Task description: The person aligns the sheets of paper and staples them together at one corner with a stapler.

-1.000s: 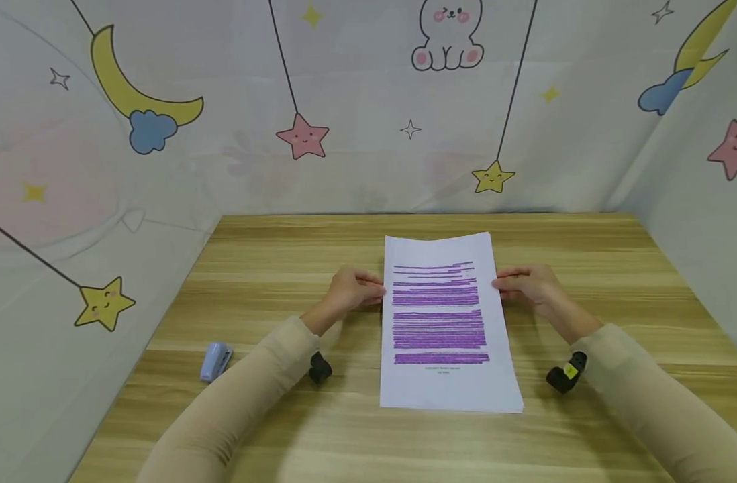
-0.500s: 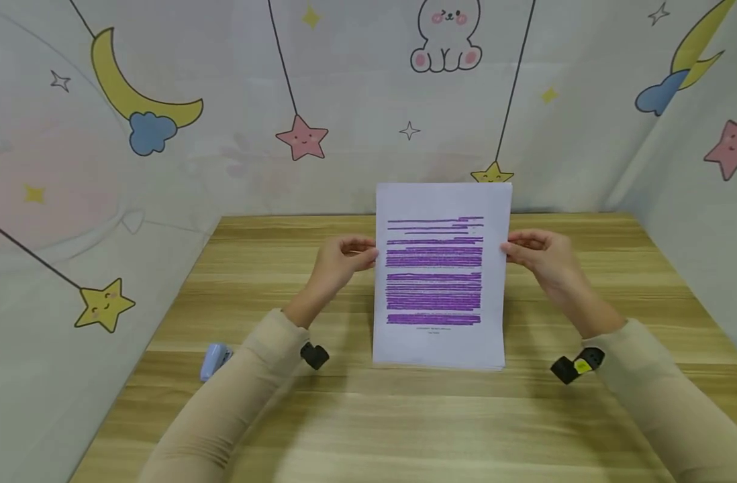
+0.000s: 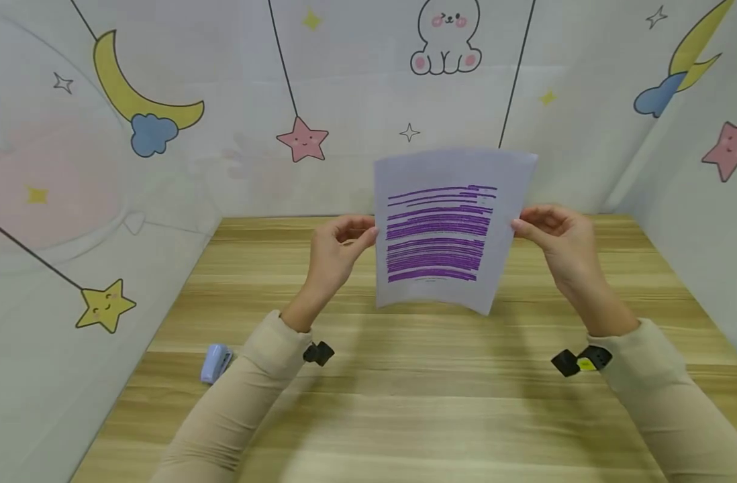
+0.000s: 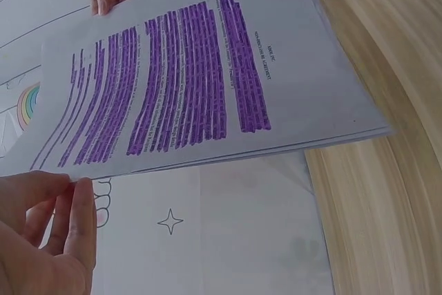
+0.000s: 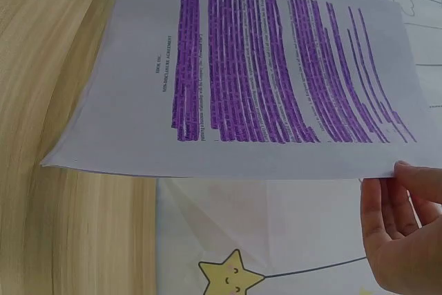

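Observation:
A thin stack of paper sheets (image 3: pixel 437 295) is held up above the table, its lines of print covered in purple marker strokes. The left hand (image 3: pixel 338 258) pinches its left edge between thumb and fingers. At the opposite edge the right hand (image 3: pixel 564 248) does the same. The sheets bow slightly between the two hands. In the left wrist view, several layers show along the near edge of the stack (image 4: pixel 311 105), and the printed text stands upside down. The right wrist view has the right hand (image 5: pixel 404 219) with its thumb on top of the sheet.
A small lilac stapler (image 3: pixel 215 363) lies on the wooden table (image 3: pixel 417 416) at the left, beside the left sleeve. Behind the table hangs a white cloth (image 3: pixel 356 80) printed with stars and moons; it also closes off both sides.
Both hands have raised the paper stack off the table and tilted it up. Its top edge now overlaps the back cloth, and the sheets have become bowed. The stapler has not moved.

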`<state>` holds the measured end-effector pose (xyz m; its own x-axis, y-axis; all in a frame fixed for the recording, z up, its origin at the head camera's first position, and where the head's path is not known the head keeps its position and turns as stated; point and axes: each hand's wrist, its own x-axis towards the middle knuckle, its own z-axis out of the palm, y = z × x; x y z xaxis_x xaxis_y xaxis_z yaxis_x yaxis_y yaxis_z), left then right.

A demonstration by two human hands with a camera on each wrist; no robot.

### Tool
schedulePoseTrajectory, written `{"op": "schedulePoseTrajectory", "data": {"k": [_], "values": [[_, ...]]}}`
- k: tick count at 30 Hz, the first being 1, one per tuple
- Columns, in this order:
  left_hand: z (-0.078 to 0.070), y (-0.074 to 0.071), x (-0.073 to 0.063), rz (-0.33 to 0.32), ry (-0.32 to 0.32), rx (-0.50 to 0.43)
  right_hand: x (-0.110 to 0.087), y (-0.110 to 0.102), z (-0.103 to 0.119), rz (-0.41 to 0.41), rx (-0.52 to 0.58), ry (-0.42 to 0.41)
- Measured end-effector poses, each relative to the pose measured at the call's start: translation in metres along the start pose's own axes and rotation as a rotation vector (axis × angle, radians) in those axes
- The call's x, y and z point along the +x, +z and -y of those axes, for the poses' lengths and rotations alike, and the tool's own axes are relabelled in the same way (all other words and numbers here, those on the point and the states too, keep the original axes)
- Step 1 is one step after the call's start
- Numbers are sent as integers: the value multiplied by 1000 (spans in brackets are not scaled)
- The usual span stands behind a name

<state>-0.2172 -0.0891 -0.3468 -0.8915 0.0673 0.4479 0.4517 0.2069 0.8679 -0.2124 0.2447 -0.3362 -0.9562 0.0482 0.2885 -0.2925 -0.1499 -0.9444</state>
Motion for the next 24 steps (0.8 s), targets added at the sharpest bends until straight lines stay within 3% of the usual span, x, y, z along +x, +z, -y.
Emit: {"op": "schedulePoseTrajectory", "data": {"k": [6, 15, 24], "values": [[2, 2, 1, -6, 42, -27, 1, 0, 0, 14, 43, -13], [9, -1, 1, 35, 30, -114, 2, 0, -1, 50, 34, -14], [-17, -6, -7, 48, -2, -60, 2, -3, -1, 111, 71, -4]]}}
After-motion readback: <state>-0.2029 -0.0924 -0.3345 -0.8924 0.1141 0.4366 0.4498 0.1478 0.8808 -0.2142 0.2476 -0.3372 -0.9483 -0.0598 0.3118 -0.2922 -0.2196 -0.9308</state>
